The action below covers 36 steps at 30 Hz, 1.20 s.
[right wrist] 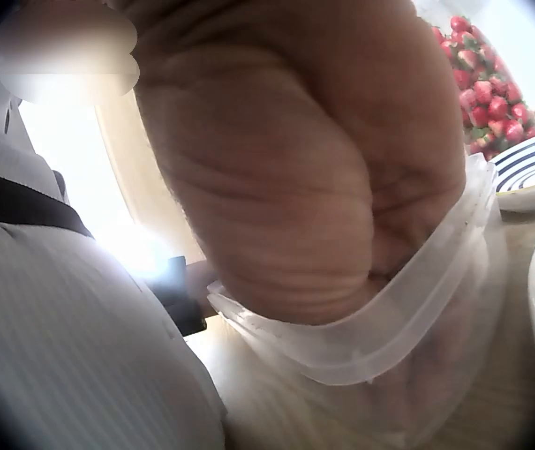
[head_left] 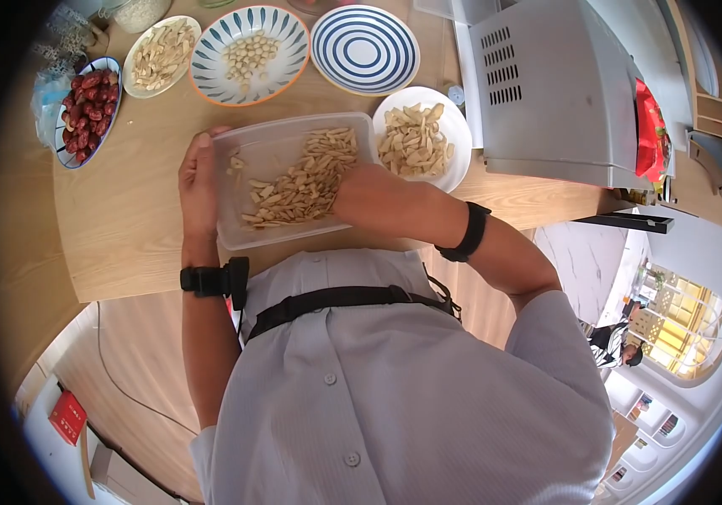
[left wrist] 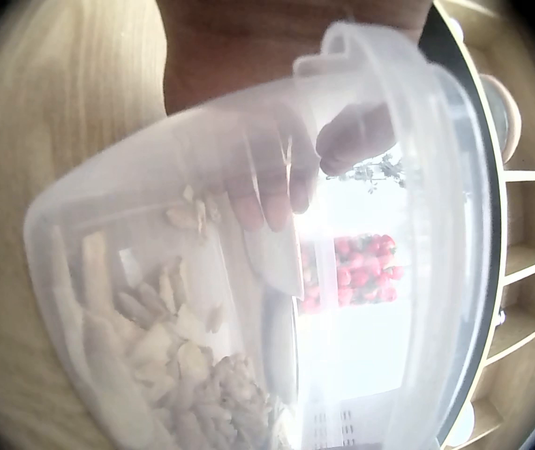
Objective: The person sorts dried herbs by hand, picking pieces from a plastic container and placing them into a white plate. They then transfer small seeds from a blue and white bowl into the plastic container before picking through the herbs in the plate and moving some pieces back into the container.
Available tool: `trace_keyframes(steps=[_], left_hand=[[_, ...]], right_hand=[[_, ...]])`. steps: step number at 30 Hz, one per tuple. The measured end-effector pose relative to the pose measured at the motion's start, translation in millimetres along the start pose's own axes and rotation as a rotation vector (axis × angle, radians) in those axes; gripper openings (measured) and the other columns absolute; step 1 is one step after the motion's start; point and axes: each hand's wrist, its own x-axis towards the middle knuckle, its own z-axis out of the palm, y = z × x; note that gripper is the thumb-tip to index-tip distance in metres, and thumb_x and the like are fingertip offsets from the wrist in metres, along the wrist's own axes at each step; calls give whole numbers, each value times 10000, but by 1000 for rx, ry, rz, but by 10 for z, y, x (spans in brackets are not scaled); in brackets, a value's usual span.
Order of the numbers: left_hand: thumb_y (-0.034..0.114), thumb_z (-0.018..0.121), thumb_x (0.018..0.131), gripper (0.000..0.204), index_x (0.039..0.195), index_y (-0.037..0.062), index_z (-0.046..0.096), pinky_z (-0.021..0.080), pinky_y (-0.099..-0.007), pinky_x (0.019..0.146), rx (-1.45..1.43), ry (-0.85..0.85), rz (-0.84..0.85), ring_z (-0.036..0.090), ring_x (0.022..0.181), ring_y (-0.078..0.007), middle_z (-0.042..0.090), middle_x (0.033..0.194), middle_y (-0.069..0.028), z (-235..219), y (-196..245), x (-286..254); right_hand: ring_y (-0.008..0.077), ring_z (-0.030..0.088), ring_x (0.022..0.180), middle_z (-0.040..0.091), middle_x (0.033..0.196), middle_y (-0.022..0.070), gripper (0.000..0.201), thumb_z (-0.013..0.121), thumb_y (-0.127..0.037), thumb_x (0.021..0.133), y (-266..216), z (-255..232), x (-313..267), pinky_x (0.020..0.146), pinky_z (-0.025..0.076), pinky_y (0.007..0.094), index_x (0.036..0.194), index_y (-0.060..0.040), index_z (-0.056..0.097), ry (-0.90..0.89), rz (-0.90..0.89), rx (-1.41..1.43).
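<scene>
A translucent plastic box [head_left: 235,219] holds many pale dried slices [head_left: 302,185], heaped mostly toward its right half. My left hand [head_left: 199,181] grips the box's left wall, its fingers showing through the plastic in the left wrist view, with the thumb [left wrist: 356,136] near the rim. Reaching over the box's right end, my right hand [head_left: 378,200] is down among the slices. In the right wrist view the palm [right wrist: 286,178] covers the rim [right wrist: 342,361], and the blurred fingers behind the plastic do not show whether they hold any slices.
Right of the box stands a white plate [head_left: 462,164] of larger slices. Behind are a striped empty plate [head_left: 365,49], a patterned plate [head_left: 205,71] of round pale pieces, and a plate of slices [head_left: 159,55]. Red dates [head_left: 90,114] lie left; a grey appliance [head_left: 546,101] stands right.
</scene>
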Motion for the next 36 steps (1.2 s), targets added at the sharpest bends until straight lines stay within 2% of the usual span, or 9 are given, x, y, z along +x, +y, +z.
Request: trace_keyframes(steps=[8, 14, 20, 23, 26, 29, 32, 33, 36], left_hand=[[350, 480, 1124, 410, 1204, 10, 695, 494, -274, 929, -10, 3, 7, 612, 1014, -106, 701, 1094, -28, 16, 17, -18], [357, 488, 1120, 415, 1200, 9, 699, 490, -277, 940, -5, -4, 22, 612, 1021, -109, 703, 1095, -30, 19, 11, 1], [360, 491, 1119, 418, 1196, 8, 703, 483, -284, 956, 14, 14, 0, 612, 1027, -114, 703, 1093, -27, 30, 34, -7], [359, 493, 1120, 415, 1196, 9, 703, 485, -281, 947, 4, 7, 7, 612, 1021, -111, 704, 1090, -27, 36, 37, -5], [358, 483, 1124, 416, 1218, 11, 692, 493, -286, 953, -4, -13, 6, 619, 1036, -116, 708, 1109, -34, 11, 20, -11], [360, 462, 1130, 427, 1264, 13, 671, 506, -298, 977, 1, -38, 4, 634, 1075, -128, 716, 1151, -48, -32, -36, 15], [357, 464, 1129, 423, 1265, 13, 670, 508, -296, 972, 14, -28, -6, 635, 1070, -124, 716, 1148, -47, -24, -16, 3], [355, 464, 1130, 422, 1266, 13, 669, 508, -295, 970, 25, -24, -10, 635, 1069, -123, 715, 1149, -46, -24, -3, -2], [351, 463, 1131, 421, 1267, 10, 668, 510, -294, 966, 28, -19, -24, 636, 1066, -123, 714, 1150, -47, -35, -9, -8]], right_hand=[[358, 705, 780, 682, 724, 175, 97, 633, -82, 829, -23, -174, -46, 688, 550, 445, 843, -14, 701, -52, 6, 28], [354, 691, 887, 691, 854, 171, 146, 694, -132, 842, -137, -387, -131, 757, 547, 435, 920, -10, 675, -45, 120, 226], [325, 673, 922, 686, 953, 126, 149, 711, -141, 875, -135, -321, -229, 788, 546, 435, 956, -21, 674, 108, 94, 270], [289, 693, 894, 704, 959, 106, 134, 720, -81, 884, -122, -404, -304, 778, 563, 393, 1007, -38, 688, 253, 127, 460], [257, 710, 838, 720, 941, 108, 138, 736, -21, 886, 60, -528, -407, 749, 569, 347, 1017, -30, 694, 406, 390, 571], [321, 707, 799, 714, 853, 127, 177, 746, 21, 837, 380, -587, -599, 719, 560, 384, 976, -47, 661, 480, 513, 540], [323, 702, 802, 711, 833, 129, 121, 743, 0, 853, 565, -579, -712, 716, 557, 378, 932, -39, 661, 379, 567, 406], [329, 703, 815, 717, 881, 134, 61, 719, -25, 881, 577, -575, -722, 726, 563, 393, 907, -30, 665, 324, 601, 358], [314, 696, 803, 715, 953, 132, 118, 749, -29, 882, 510, -579, -635, 727, 557, 379, 985, -14, 692, 381, 563, 60]])
